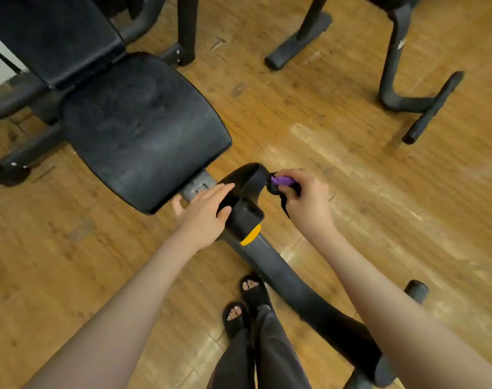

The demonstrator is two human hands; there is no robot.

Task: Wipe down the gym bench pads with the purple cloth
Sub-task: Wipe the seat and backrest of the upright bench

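A black gym bench stands at the left, with its seat pad in the middle and its back pad tilted up at the top left. In front of the seat sits a black roller pad on the frame. My left hand rests on the roller pad's left end with fingers laid over it. My right hand grips the bunched purple cloth against the roller pad's right end. Most of the cloth is hidden inside my fist.
The bench's dark frame tube with an orange tag runs toward the bottom right. My feet in black sandals stand beside it. Black legs of other gym equipment stand on the wooden floor at the top right.
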